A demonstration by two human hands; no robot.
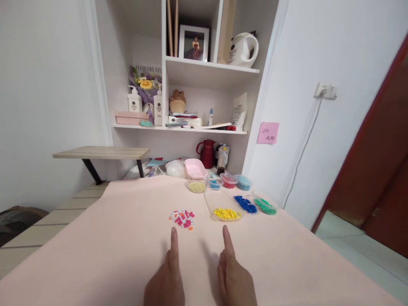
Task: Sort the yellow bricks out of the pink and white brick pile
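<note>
My left hand [166, 280] and my right hand [234, 278] rest side by side on the pale pink table cover [111, 238] at the near edge. Each shows one digit stretched forward and the other fingers curled under, with nothing held. Just beyond my left fingertip lies a small loose heap of pink, white and orange beads [182, 218]. Ahead of my right fingertip stands a clear oval tray of yellow beads [225, 212].
Clear tubs of blue beads [245, 204], green beads [265, 206], red beads [228, 180], light blue beads [244, 182] and pale yellow beads [196, 186] stand behind. A pink lid [195, 168], red jug [207, 154] and shelves [204, 72] line the wall. A wooden side table [102, 152] stands left.
</note>
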